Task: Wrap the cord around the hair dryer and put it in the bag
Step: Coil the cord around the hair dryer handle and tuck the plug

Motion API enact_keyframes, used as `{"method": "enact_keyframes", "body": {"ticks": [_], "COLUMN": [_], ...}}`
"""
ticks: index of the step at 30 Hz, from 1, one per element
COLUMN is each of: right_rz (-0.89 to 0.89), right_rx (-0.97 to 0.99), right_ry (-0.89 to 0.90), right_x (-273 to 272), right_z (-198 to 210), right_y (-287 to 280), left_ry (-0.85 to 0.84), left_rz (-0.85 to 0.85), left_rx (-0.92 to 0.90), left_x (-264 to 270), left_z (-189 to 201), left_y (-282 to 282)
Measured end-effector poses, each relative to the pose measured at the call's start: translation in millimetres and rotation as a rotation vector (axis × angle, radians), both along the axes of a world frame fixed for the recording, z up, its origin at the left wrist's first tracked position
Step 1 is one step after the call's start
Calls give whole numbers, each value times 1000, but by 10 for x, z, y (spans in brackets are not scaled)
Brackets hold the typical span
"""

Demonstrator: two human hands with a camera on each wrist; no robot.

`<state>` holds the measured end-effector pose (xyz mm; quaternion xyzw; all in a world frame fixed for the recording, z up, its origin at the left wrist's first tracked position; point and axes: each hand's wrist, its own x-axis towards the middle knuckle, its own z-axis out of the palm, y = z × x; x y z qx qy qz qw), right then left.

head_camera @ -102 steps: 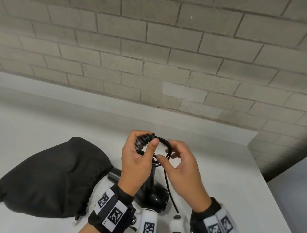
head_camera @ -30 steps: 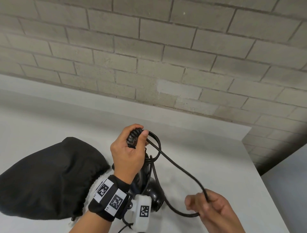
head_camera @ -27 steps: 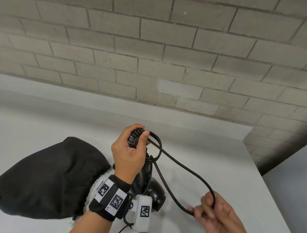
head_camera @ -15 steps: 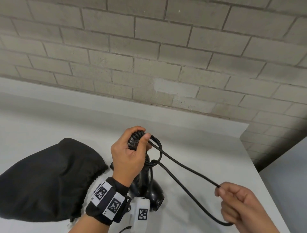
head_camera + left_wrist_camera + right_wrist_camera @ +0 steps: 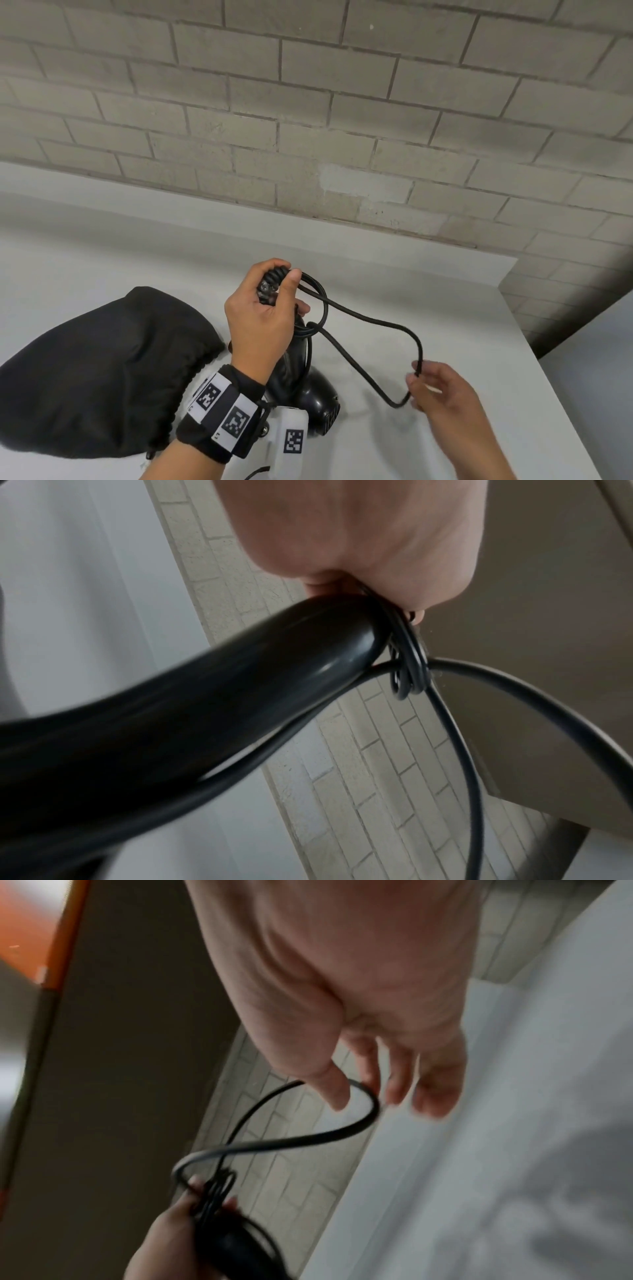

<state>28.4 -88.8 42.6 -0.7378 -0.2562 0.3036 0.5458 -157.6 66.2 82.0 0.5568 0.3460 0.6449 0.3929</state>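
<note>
On the white table (image 5: 144, 253) a black hair dryer (image 5: 317, 399) stands on its head with the handle up. My left hand (image 5: 284, 279) grips the handle top, where several turns of black cord (image 5: 370, 322) are bunched under the thumb. A slack loop of cord runs right to my right hand (image 5: 417, 375), which pinches its bend between thumb and forefinger. The left wrist view shows the handle (image 5: 205, 696) with coils at its end and the cord (image 5: 472, 764) trailing away. In the right wrist view the cord (image 5: 291, 1141) curves from my fingers (image 5: 368, 1080) down to the dryer (image 5: 232, 1242). The black drawstring bag (image 5: 102, 370) lies left of the dryer.
A brick wall (image 5: 308, 120) with a white ledge runs behind the table. The table's right edge (image 5: 544, 373) drops off close to my right hand. Bare tabletop lies in front of the dryer and behind it.
My right hand first drew the cord out to the right, then came back left toward the dryer, so the loop hangs slacker. The left hand kept its grip on the handle.
</note>
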Motion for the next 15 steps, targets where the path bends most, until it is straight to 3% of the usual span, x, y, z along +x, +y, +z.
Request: {"method": "enact_keyframes", "body": {"ticks": [2, 4, 6, 8, 11, 13, 15], "right_rz": [-65, -129, -52, 164, 545, 609, 555], "right_rx": [60, 258, 410, 310, -41, 0, 146], "right_ry": [-225, -462, -636, -564, -341, -251, -249], "right_x": [-225, -458, -666, -808, -915, -943, -932], "right_z": [106, 337, 541, 685, 780, 821, 912], "right_y": [84, 136, 196, 287, 420, 469, 481], "left_ry": [10, 21, 26, 31, 50, 64, 93], "left_rz": [17, 26, 33, 45, 63, 75, 105], "left_rx": [6, 14, 19, 19, 32, 50, 90], "left_x": [-1, -5, -9, -12, -15, -25, -41], "left_z": [-3, 6, 14, 16, 7, 8, 16], "left_y": [-6, -20, -30, -32, -35, -39, -42]}}
